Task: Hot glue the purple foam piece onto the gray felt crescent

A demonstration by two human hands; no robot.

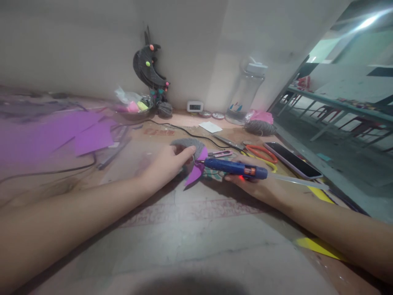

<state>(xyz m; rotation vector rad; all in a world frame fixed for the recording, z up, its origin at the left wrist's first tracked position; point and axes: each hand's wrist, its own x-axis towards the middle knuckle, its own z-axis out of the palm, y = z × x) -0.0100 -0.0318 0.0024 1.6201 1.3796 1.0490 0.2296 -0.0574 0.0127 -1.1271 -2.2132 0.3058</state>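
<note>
Grey floor point(346, 184) lies past the right edge of the table point(178, 254), whose red print point(190, 214) is unreadable. Along its back edge stand a bottle point(246, 94) and a bowl point(144, 114) of coloured pieces point(142, 105). Mid-table, the right hand point(249, 184) grasps a blue glue gun point(227, 165), nozzle point(201, 162) at the purple-and-grey cutout point(194, 175) pinched in the left hand point(168, 163).

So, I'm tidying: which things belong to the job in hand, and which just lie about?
In the job:
blue glue gun with clear stick, in the right hand
grey curved yarn-like piece with purple pointed trim, in the left hand

Probably lying about:
black-screened phone
clear plastic bottle
white digital display
</note>
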